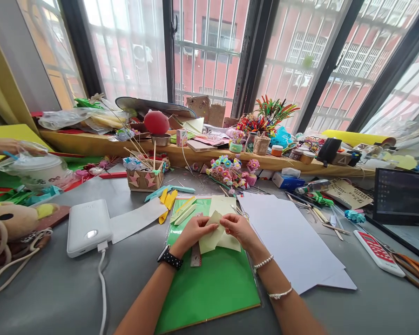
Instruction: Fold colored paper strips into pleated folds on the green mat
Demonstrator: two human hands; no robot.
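Note:
Between my two hands is a piece of pale yellow-green paper (209, 239), held above a green sheet (216, 288). My left hand (195, 232) pinches its upper left side between thumb and fingers. At its upper right edge, my right hand (238, 228) grips it with the fingertips. Beneath my hands lie more pale paper (226, 204) and a ruler (195, 257), both partly covered. Scissors (244, 214) show just behind my right hand. Folded pale strips (184, 211) and yellow folded paper pieces (167, 202) lie beyond my left hand.
White paper sheets (289, 237) lie to the right, near a calculator (379, 251) and a laptop (405, 200). A white power bank (89, 228) with a cable is on the left. Behind stand a cardboard box (145, 180) with sticks and a flower bunch (226, 172). Another person's hand (14, 146) is far left.

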